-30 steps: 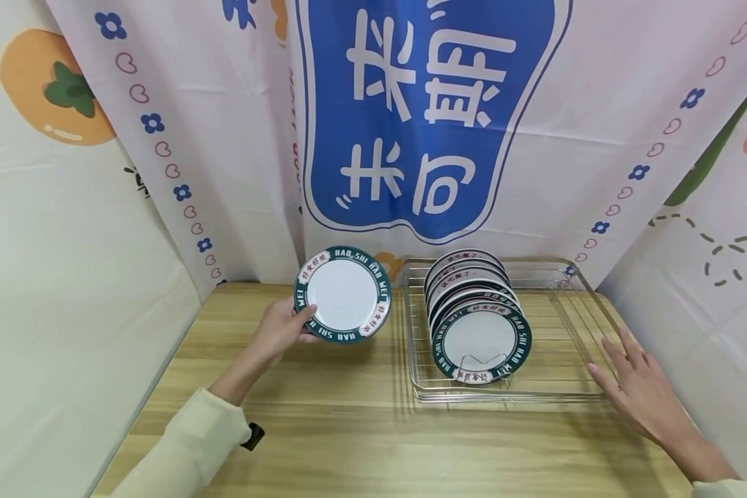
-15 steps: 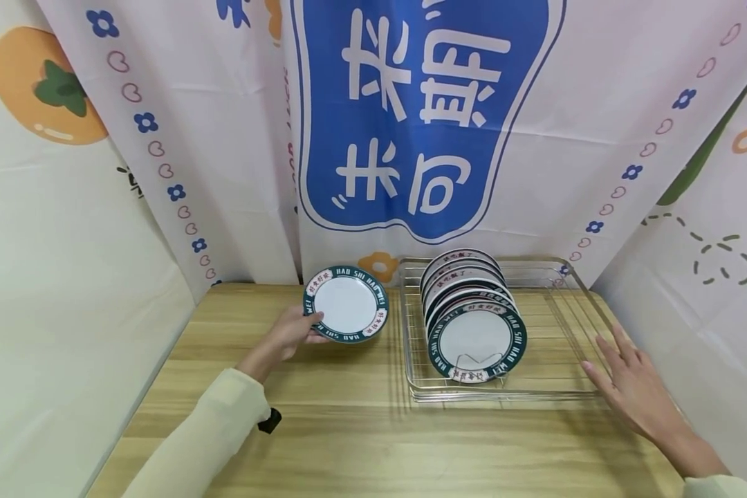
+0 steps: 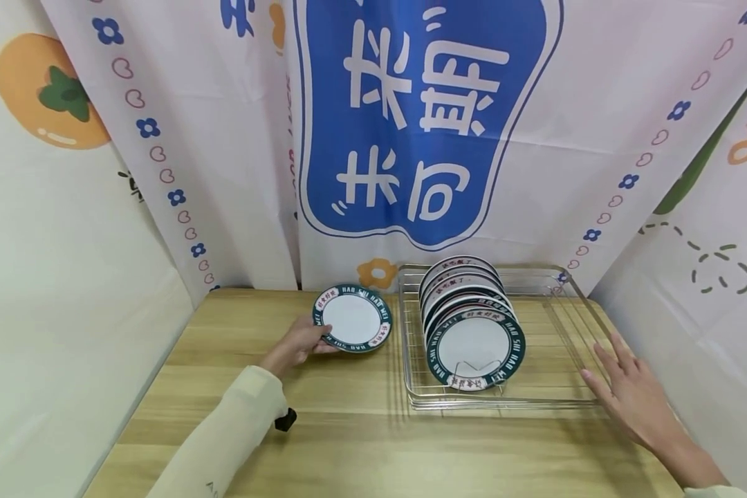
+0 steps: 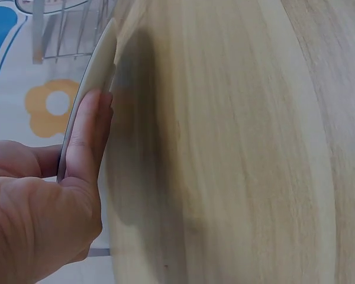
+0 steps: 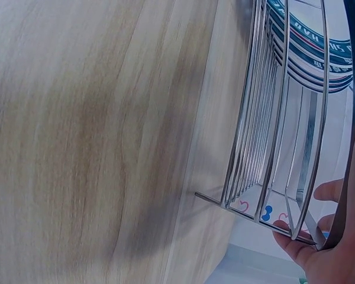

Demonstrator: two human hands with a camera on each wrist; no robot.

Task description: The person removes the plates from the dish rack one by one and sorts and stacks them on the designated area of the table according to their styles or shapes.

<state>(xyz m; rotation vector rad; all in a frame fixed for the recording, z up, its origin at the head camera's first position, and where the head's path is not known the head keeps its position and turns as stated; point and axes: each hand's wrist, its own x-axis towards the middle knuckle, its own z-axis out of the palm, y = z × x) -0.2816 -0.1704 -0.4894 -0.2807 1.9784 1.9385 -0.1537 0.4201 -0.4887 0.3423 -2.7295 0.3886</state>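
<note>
My left hand [image 3: 301, 340] pinches a white plate [image 3: 351, 319] with a green lettered rim, thumb on its face and fingers underneath. The plate is tilted low over the table, left of a metal wire dish rack [image 3: 426, 403]. Seen edge-on in the left wrist view, the plate [image 4: 97, 71] casts a shadow on the wood. In the rack's left half leans a row of several similar plates [image 3: 473, 349]. My right hand [image 3: 636, 394] rests on the rack's right side with extended fingers; the right wrist view shows its thumb [image 5: 296, 242] at the wire corner.
A wood-grain table [image 3: 373, 443] carries everything. Behind it hangs a printed cloth [image 3: 255, 173] with a large blue sign, and pale cloth walls [image 3: 68, 277] close in the sides. The rack's right half shows bare wires.
My left hand has lowered the plate toward the table, shifted it slightly right and tipped it flatter. My right hand stays at the rack's right side.
</note>
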